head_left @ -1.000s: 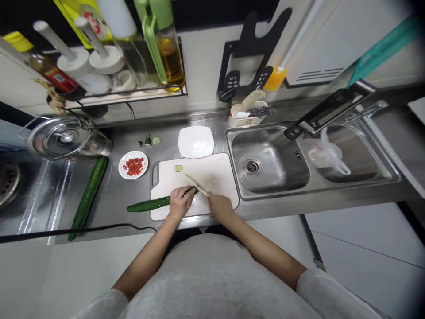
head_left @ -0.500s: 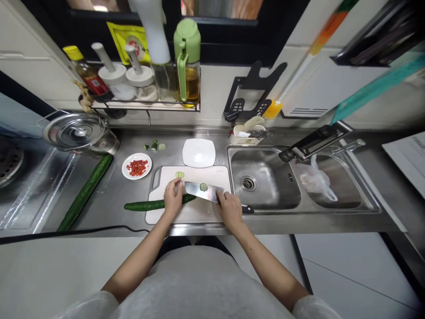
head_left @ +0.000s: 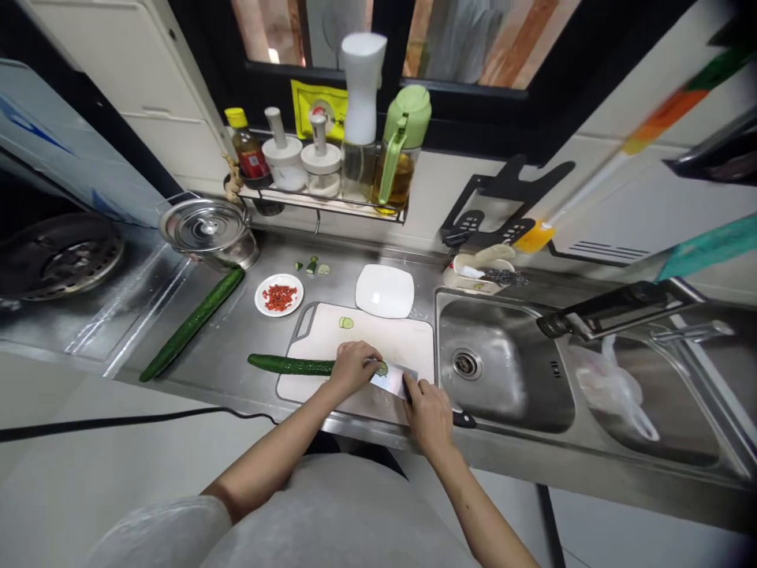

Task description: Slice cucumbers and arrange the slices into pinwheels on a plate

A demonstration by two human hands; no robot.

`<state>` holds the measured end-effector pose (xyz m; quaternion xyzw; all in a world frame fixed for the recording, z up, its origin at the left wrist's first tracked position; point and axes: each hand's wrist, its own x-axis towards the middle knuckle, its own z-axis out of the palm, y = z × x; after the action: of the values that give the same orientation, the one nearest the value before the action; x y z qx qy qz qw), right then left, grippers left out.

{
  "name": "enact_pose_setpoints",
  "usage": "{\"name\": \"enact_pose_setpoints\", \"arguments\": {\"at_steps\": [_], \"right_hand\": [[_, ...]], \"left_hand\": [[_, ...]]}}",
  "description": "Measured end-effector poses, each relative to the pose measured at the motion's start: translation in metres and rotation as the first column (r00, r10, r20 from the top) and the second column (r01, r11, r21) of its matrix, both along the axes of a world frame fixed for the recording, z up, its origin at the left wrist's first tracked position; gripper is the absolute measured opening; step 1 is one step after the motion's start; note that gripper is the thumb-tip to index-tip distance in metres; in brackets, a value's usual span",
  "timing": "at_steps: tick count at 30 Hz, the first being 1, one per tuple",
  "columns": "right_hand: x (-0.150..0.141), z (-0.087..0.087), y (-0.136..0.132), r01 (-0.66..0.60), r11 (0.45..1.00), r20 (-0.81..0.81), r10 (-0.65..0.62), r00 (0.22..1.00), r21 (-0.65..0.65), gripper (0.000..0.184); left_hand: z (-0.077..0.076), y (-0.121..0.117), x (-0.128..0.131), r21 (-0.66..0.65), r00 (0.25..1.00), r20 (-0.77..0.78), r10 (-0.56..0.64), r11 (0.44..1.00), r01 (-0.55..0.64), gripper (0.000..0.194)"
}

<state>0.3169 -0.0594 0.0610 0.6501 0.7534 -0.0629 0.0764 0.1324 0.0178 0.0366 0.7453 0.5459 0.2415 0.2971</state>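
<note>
In the head view, my right hand is closed around the dark handle of a kitchen knife, its broad blade turned flat side up over the white cutting board. A round cucumber slice clings to the blade near its tip. My left hand has its fingers bent together at that slice; the fingertips are partly hidden. A long cucumber lies across the board's left edge, its right end behind my left hand. Cut cucumber slices rest farther back on the board.
A plate of chopped red pieces and a white square dish stand behind the board. Another cucumber lies left, by a lidded steel pot. At right is the sink; a black handle lies near its front rim.
The view has swung left and tilted. My left hand has moved from the blade's far edge onto the slice on the blade. My right hand still holds the knife.
</note>
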Motion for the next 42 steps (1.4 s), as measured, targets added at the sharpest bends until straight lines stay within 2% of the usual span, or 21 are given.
{"name": "enact_pose_setpoints", "arguments": {"at_steps": [3, 6, 10, 12, 15, 20, 25, 30, 33, 35, 37, 39, 41, 42], "right_hand": [[0.005, -0.002, -0.001, 0.037, 0.999, 0.017, -0.037, 0.999, 0.003, 0.041], [0.012, -0.003, -0.002, 0.086, 0.996, 0.019, -0.086, 0.996, 0.025, 0.040], [0.022, -0.006, -0.007, 0.139, 0.990, -0.004, -0.139, 0.990, 0.034, 0.040], [0.026, -0.009, -0.009, 0.169, 0.985, -0.014, -0.169, 0.986, 0.031, 0.039], [0.030, -0.011, -0.011, 0.194, 0.981, -0.034, -0.194, 0.981, 0.019, 0.038], [0.030, -0.009, -0.011, 0.212, 0.977, -0.054, -0.212, 0.976, -0.003, 0.039], [0.031, -0.009, -0.012, 0.224, 0.974, -0.084, -0.225, 0.971, -0.024, 0.041], [0.032, -0.013, -0.014, 0.265, 0.964, -0.169, -0.265, 0.949, -0.024, 0.040], [0.032, -0.017, -0.014, 0.375, 0.924, -0.286, -0.379, 0.880, -0.072, 0.038], [0.031, -0.020, -0.011, 0.445, 0.887, -0.378, -0.456, 0.806, -0.123, 0.042], [0.029, -0.023, -0.008, 0.465, 0.870, -0.490, -0.481, 0.727, -0.165, 0.048], [0.026, -0.026, -0.005, 0.443, 0.873, -0.590, -0.470, 0.657, -0.202, 0.050], [0.021, -0.028, -0.002, 0.408, 0.880, -0.635, -0.463, 0.618, -0.244, 0.048], [0.018, -0.028, 0.000, 0.389, 0.885, -0.640, -0.457, 0.618, -0.257, 0.046]], "left_hand": [[-0.001, 0.007, -0.002, -0.110, 0.991, 0.091, 0.094, 0.990, -0.084, 0.008], [-0.005, 0.022, -0.009, -0.268, 0.955, 0.141, 0.260, 0.939, -0.216, 0.010], [-0.015, 0.048, -0.025, -0.340, 0.896, 0.009, 0.444, 0.844, -0.415, 0.010], [-0.020, 0.060, -0.032, -0.334, 0.871, -0.061, 0.488, 0.812, -0.478, 0.009], [-0.025, 0.072, -0.038, -0.331, 0.856, -0.120, 0.503, 0.792, -0.512, 0.007], [-0.034, 0.081, -0.036, -0.326, 0.868, -0.170, 0.466, 0.805, -0.496, 0.012], [-0.039, 0.084, -0.034, -0.257, 0.874, -0.209, 0.439, 0.838, -0.482, 0.019], [-0.039, 0.085, -0.034, -0.213, 0.876, -0.244, 0.417, 0.858, -0.468, 0.009], [-0.039, 0.080, -0.040, -0.172, 0.859, -0.193, 0.474, 0.846, -0.506, 0.013], [-0.039, 0.071, -0.048, -0.111, 0.839, -0.115, 0.532, 0.833, -0.543, 0.019], [-0.040, 0.057, -0.056, -0.026, 0.846, -0.027, 0.533, 0.845, -0.534, 0.023], [-0.040, 0.038, -0.062, 0.072, 0.904, 0.032, 0.426, 0.901, -0.427, 0.022], [-0.041, 0.018, -0.065, 0.152, 0.977, 0.035, 0.208, 0.966, -0.211, 0.020], [-0.041, 0.009, -0.064, 0.174, 0.993, 0.026, 0.115, 0.978, -0.117, 0.020]]}}
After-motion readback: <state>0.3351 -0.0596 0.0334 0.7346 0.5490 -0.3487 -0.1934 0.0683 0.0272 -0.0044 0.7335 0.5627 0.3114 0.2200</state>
